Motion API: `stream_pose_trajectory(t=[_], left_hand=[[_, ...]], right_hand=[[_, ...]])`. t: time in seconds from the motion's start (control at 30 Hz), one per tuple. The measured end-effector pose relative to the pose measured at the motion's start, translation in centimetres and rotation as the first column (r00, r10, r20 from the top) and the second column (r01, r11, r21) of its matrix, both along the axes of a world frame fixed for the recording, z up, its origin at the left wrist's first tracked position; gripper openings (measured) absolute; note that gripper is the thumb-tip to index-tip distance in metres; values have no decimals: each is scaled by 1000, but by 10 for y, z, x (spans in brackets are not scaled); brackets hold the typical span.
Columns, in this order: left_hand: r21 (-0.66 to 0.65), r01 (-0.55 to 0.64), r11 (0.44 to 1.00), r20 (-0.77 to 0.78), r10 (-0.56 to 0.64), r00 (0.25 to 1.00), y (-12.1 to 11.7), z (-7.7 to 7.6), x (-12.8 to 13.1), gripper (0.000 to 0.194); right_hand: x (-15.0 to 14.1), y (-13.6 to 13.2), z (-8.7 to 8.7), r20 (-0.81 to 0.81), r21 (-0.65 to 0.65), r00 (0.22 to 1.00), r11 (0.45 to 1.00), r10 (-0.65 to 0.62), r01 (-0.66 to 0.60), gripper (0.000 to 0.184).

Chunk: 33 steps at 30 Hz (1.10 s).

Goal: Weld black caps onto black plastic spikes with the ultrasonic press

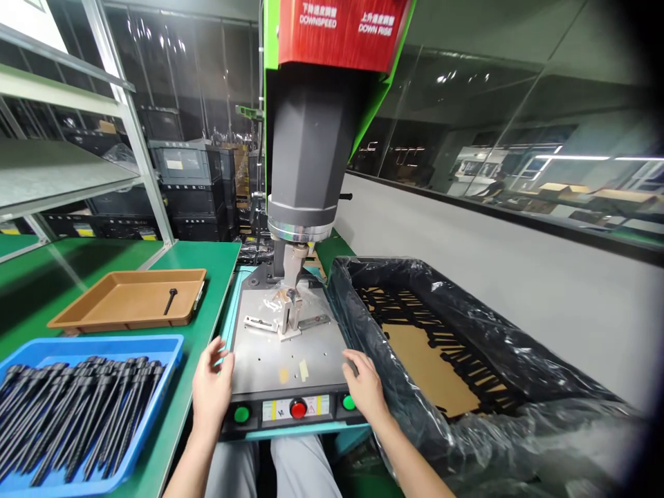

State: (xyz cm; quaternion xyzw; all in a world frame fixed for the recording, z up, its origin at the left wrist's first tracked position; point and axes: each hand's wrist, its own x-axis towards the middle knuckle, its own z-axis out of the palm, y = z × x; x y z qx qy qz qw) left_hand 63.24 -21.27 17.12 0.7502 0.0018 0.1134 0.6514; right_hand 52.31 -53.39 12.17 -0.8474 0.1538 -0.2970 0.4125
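My left hand (pixel 214 380) is at the left edge of the press machine's metal base plate (pixel 270 370), fingers apart and loosely curved, holding nothing. At the plate's right edge is my right hand (pixel 366 386), also open, close above the right green button (pixel 348 402); whether it touches the button I cannot tell. The left green button (pixel 241 414) and a red button (pixel 298 409) show on the front panel. Between and beyond my hands, a small metal fixture (pixel 288 324) stands under the machine's lowered horn (pixel 294 264). A small dark part at the horn's tip is too small to name.
To the left, a blue tray (pixel 178 353) holds many black tie-like strips (pixel 93 408). Behind it, a brown tray (pixel 124 297) has one black piece (pixel 171 301). On the right stands a plastic-lined bin (pixel 415 277) with black pieces over cardboard. The machine's grey head (pixel 311 138) hangs overhead.
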Motion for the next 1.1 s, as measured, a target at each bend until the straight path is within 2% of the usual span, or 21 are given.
stream_pose_trajectory(t=[0.07,0.13,0.2,0.3,0.53,0.67,0.83,1.1], left_hand=[[205,-73,976,3,74,997,21,-32,-19,53],[347,-68,935,9,69,998,34,-62,-32,60],[387,37,921,-50,-20,999,38,-84,-40,66],[366,170,915,-94,-146,985,35,-101,-42,64],[392,173,904,-69,-158,985,34,-102,-42,58],[433,126,892,-64,-109,992,31,-104,-46,57],[484,100,870,-57,-82,995,28,-104,-49,57],[511,179,840,-186,-95,978,30,-96,-56,67]], right_hand=[[-23,-6,-20,-36,-163,998,986,-43,36,33],[-40,-8,-40,-100,-213,993,976,-57,34,43],[-52,-7,-57,-143,-215,989,977,-24,-7,50],[-59,-2,-74,-159,-182,987,983,1,-30,54],[-61,-3,-88,-257,-59,966,998,-22,7,63],[-61,-4,-91,-251,-30,968,999,-29,22,62],[-60,-2,-92,-227,-7,973,999,-51,51,62],[-62,-5,-85,-265,31,964,999,15,-8,66]])
